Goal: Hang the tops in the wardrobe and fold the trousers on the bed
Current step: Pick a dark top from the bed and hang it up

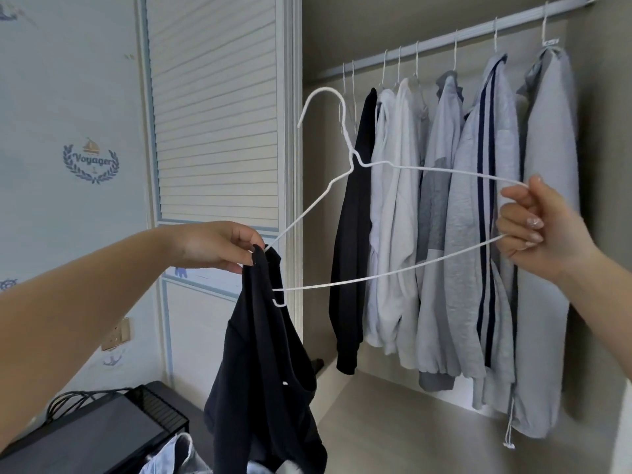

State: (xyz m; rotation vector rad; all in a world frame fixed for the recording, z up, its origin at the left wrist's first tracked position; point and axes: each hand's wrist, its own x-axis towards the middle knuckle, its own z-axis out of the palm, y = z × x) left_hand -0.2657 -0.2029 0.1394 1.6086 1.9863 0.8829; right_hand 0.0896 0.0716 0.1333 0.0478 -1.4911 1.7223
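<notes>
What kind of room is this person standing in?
Most likely a bedroom, perhaps a child's, at an open built-in wardrobe. Tops hang from a rail, a louvred door stands beside it, and the wallpaper carries a nautical "Voyager" emblem. The person holds a white wire hanger and a dark top.

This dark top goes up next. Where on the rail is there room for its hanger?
Free: the rail left of the hanging dark top, where only two bare hangers hang. Crowded: rightward, the pale tops hang packed together.

A dark top (270,364) hangs limp from one end of a tilted white wire hanger (369,213); grey, white and dark tops (455,213) hang on the wardrobe rail (444,37).
</notes>
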